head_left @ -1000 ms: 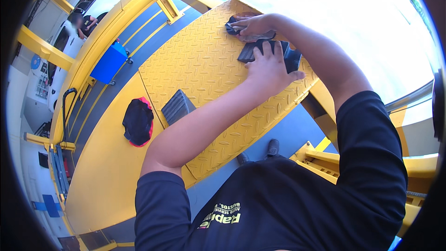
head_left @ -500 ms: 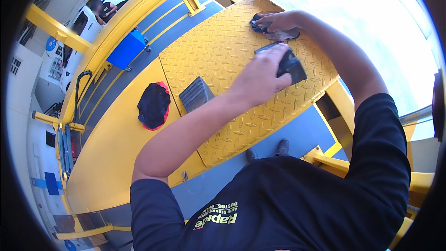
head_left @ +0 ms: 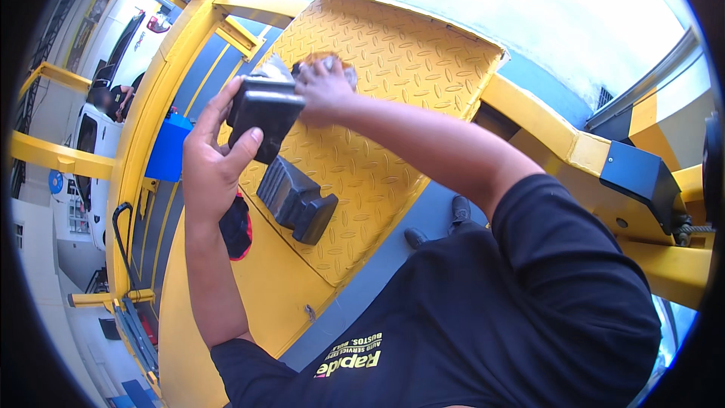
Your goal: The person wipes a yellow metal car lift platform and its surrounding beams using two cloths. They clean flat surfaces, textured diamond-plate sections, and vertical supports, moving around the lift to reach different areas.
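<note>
My left hand grips a black rubber block by its near side, thumb on the front and fingers behind. The block is held tilted above the yellow diamond-plate surface. Just beyond it, my right hand is closed over a bunched rag, dark with grey and orange-brown patches; part of it is hidden by the hand. A second black block, stepped and ribbed, rests on the plate below the held one. A black and red cloth item lies partly behind my left wrist.
A yellow lift beam runs along the left, with a blue cart beyond it. At the right stands a yellow frame with a dark blue plate. A white vehicle and another person are at the far left.
My left hand has brought its block up and leftward off the plate. My right hand has moved left with the rag, close to that block. The whole view has turned.
</note>
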Demonstrator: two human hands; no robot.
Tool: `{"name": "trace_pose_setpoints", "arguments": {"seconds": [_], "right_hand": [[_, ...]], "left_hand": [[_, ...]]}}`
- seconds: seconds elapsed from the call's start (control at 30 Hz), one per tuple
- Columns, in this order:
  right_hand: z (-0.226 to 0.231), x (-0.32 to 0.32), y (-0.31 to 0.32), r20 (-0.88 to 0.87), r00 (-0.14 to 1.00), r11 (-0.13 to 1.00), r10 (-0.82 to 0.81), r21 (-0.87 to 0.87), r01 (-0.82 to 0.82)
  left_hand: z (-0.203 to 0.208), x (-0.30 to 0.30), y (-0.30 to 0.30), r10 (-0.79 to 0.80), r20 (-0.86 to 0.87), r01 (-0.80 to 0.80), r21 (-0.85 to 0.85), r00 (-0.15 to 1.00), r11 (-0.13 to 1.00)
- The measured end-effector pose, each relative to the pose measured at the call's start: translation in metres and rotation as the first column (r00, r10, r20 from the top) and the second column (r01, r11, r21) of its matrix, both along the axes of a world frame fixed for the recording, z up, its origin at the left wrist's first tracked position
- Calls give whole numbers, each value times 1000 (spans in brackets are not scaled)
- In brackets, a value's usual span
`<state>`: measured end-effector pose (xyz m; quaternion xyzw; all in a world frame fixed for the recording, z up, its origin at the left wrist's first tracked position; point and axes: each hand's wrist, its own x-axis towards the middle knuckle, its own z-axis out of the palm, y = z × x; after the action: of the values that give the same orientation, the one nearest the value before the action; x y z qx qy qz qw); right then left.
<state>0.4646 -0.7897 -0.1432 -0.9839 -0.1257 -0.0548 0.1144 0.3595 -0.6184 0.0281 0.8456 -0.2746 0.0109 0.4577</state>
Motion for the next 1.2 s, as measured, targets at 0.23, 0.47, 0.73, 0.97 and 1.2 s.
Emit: {"name": "trace_pose_setpoints", "arguments": {"seconds": [0.23, 0.47, 0.73, 0.97, 1.2], "right_hand": [[-15, -128, -67, 136, 988, 987, -79, 148, 58], [-12, -125, -176, 119, 889, 896, -443, 38, 442], [-9, -151, -77, 83, 950, 950, -302, -57, 307], [3, -45, -77, 54, 999, 999, -1, 45, -1], [4, 64, -113, -12, 986, 983, -168, 68, 169]], "left_hand": [[-32, -14, 14, -18, -271, 49, 109, 963, 993], [-68, -15, 3, -276, 215, 172, 405, 937, 898], [-89, -32, 3, -292, 240, 140, 500, 926, 854], [-88, -43, 25, -314, 156, 155, 619, 937, 770], [-93, -45, 17, -275, 103, 180, 536, 956, 825]]}}
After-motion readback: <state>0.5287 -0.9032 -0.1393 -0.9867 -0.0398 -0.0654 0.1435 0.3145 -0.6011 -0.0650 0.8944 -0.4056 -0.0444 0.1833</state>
